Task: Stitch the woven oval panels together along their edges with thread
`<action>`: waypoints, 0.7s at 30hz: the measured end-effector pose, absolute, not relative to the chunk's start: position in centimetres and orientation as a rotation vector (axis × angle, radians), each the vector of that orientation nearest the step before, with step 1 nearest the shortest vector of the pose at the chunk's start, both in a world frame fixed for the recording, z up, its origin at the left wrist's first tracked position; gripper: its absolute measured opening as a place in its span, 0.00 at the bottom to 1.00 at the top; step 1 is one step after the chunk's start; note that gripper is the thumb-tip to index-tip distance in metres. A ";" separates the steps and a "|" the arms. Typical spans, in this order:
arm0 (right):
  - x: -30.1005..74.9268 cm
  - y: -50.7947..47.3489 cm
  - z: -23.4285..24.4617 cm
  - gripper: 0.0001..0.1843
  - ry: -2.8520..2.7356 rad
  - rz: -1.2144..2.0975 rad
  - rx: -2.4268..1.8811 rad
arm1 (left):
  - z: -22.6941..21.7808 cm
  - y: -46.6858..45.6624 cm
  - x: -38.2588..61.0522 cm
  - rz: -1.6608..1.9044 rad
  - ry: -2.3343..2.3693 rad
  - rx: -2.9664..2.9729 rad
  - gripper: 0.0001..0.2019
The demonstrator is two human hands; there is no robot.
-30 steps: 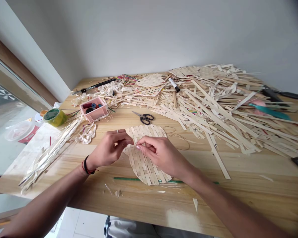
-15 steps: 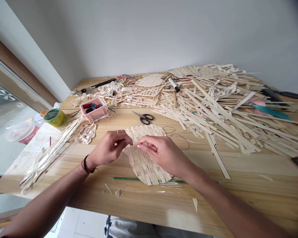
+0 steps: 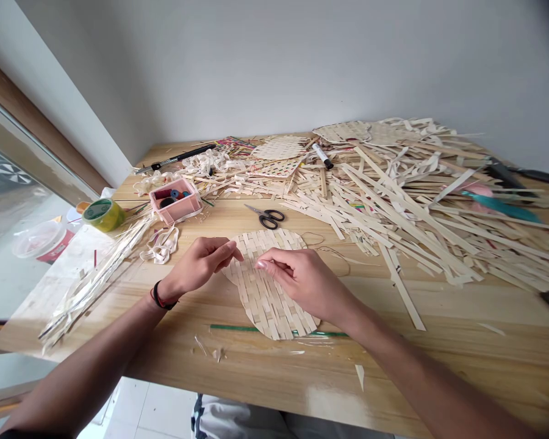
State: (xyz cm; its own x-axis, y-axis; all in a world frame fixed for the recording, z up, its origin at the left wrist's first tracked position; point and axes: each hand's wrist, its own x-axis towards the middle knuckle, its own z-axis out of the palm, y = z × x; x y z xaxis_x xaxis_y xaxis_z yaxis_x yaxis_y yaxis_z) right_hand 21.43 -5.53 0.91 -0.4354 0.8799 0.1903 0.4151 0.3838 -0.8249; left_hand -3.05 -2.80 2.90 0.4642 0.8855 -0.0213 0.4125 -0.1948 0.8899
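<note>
An oval mat woven from pale bamboo-like strips (image 3: 274, 305) lies flat on the wooden table in front of me. Above its upper left part is my left hand (image 3: 205, 262), its thumb drawn against the bent fingers. My right hand (image 3: 297, 277) is over the middle of the mat, thumb and forefinger pinched. Whatever either hand holds is too fine to make out. Brown thread (image 3: 343, 256) lies in loose loops by the mat's right edge. Just beyond the mat rest black-handled scissors (image 3: 271, 218). A green strip (image 3: 233, 328) passes under the mat's near end.
Loose pale strips (image 3: 407, 213) pile across the back and right, with a marker (image 3: 322, 157) on them. At left are a pink box (image 3: 176, 210) of spools, a tape roll (image 3: 103, 214), a bundle of strips (image 3: 100, 280) and a plastic tub (image 3: 41, 241). A wall borders the back.
My left thumb has straightened and shifted up over the fingers, and the left hand has moved slightly left. My right hand stays pinched near the same place. The mat remains on the table.
</note>
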 end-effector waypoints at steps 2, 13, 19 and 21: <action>21.4 -5.5 0.9 0.15 -2.013 0.955 -1.102 | 2.8 -2.7 -3.1 0.669 1.124 1.813 0.28; 21.2 -5.6 0.9 0.15 -2.054 0.950 -1.067 | 2.4 -3.0 -2.4 0.682 0.918 1.970 0.21; 21.1 -5.8 1.0 0.15 -2.065 0.959 -1.060 | 1.8 -3.0 -2.5 0.662 0.905 1.918 0.20; 21.1 -5.8 1.0 0.15 -2.061 0.964 -1.055 | 1.8 -3.0 -2.5 0.648 0.908 1.918 0.19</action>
State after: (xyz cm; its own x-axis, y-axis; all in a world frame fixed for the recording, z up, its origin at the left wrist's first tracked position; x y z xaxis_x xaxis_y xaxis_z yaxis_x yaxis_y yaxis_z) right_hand 21.09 -5.83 1.04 -0.4861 0.8521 0.1943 0.3969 0.4133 -0.8196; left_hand -2.54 -2.97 1.75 0.5950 0.7999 0.0784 0.3343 -0.3351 0.8809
